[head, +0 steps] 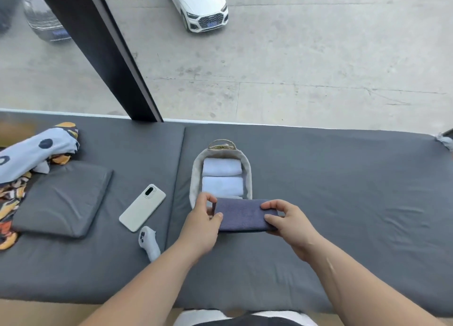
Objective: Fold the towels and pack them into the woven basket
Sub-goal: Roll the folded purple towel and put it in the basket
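Presently left hand (202, 221) and right hand (289, 221) pinch opposite ends of folded purple-grey terry towel (241, 214); oval woven basket (196, 176) with two folded white towels (222, 176) lies just beyond.

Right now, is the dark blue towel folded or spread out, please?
Folded: the dark blue towel is a compact thick rectangle, pinched at its ends by the left hand and right hand.

I get bright, flat daylight coming in through the window (294, 56) ahead, so the grey cushion (343, 191) is evenly lit. Shadows are soft: only a thin one under the dark towel (241, 214). The wide lens bows the cushion's far edge. The grey car (44, 24) in the upper-left corner looks hazy and smeared; the centre is sharp.
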Demonstrator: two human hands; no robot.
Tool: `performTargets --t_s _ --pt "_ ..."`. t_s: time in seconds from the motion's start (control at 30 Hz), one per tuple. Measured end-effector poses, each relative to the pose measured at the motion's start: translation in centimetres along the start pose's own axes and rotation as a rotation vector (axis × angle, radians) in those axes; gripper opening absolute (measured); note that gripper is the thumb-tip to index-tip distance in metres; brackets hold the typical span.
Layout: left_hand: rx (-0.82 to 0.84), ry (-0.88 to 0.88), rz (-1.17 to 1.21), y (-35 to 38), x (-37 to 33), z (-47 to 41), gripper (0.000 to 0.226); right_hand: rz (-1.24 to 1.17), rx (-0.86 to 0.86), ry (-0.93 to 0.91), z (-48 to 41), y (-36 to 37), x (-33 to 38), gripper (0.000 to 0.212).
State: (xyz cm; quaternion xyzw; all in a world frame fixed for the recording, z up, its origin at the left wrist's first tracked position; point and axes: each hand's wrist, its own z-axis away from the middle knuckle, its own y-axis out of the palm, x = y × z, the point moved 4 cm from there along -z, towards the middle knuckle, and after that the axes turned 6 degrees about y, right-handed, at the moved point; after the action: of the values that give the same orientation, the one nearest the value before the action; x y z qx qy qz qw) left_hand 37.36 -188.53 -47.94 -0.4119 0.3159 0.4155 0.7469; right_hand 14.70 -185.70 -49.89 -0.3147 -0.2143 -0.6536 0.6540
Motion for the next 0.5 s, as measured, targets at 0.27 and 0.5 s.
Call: performTargets --t_s 0.27,0.5 --pt "0.045 -0.057 0.043 -4.0 4.0 -4.7 0.022 -0.016 -0.092 0.042 -3.2 4.9 0.6 0.021" --pt "0.012 -0.091 0.012 -1.8 7.0 -11.7 0.025 0.025 -0.162 0.075 -10.0 4.8 -0.3 0.025"
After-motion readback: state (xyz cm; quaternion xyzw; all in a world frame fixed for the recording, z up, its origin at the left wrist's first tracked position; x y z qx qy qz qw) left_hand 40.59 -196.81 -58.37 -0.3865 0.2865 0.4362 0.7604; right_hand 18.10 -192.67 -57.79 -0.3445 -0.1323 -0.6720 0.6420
